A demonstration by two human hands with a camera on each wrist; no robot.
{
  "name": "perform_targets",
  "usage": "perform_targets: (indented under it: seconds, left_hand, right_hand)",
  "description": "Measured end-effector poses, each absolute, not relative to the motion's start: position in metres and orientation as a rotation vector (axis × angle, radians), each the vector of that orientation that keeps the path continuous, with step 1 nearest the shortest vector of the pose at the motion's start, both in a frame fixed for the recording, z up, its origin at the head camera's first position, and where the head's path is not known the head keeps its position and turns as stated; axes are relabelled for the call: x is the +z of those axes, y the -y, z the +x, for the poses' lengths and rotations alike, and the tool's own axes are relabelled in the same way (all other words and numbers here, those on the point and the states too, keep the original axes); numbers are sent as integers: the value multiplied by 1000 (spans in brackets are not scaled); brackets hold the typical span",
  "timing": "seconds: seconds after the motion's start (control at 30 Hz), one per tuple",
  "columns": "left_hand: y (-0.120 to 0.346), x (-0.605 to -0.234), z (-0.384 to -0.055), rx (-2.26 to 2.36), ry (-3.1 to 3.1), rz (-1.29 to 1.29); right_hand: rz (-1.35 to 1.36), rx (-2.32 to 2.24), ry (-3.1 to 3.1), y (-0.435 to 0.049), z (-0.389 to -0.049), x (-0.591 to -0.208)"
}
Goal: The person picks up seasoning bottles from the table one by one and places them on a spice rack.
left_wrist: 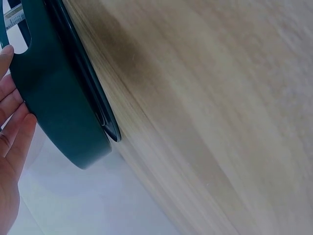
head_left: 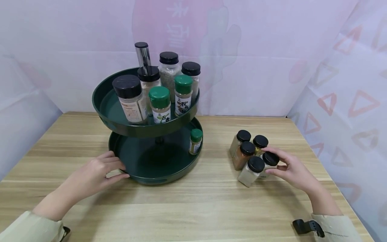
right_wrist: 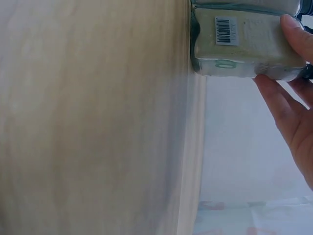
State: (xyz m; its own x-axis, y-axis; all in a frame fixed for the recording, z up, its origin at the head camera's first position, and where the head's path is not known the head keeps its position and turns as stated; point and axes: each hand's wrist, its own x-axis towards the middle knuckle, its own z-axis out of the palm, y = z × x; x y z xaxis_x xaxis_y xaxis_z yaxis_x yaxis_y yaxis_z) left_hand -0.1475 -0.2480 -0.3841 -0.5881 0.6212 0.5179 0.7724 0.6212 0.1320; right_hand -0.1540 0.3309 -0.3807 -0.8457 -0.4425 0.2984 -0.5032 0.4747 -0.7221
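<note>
A dark green two-tier turntable rack [head_left: 139, 159] stands on the wooden table, left of centre. My left hand [head_left: 96, 169] holds the lower tray's rim at its front left; in the left wrist view its fingertips touch the green wall [left_wrist: 54, 98] near a cut-out. Over to the right, my right hand [head_left: 294, 168] pinches a square spice jar [head_left: 270, 159] with a black lid, thumb and fingers on opposite sides. A barcode label [right_wrist: 226, 31] shows on this jar in the right wrist view. Several similar black-lidded jars [head_left: 244, 154] stand close against it.
The upper tray [head_left: 142, 130] carries several black-lidded jars [head_left: 128, 99] and two green-lidded ones [head_left: 160, 101] around a chrome post [head_left: 143, 55]. One small green-lidded jar [head_left: 196, 141] stands at the lower tray's right edge. White printed cloth [head_left: 260, 77] hangs behind the table.
</note>
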Motion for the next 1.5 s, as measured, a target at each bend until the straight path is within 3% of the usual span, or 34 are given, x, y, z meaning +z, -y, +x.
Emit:
perform_targets:
  seconds: [0.6,1.5]
  left_hand:
    - [249,-386,-148,-489,2416,-1102]
    - [248,-387,-148,-488,2413,-1081]
  right_hand:
    - [754,1176,2669,-338,-145,-375]
    - [929,1133,2463,-339,-144,-325]
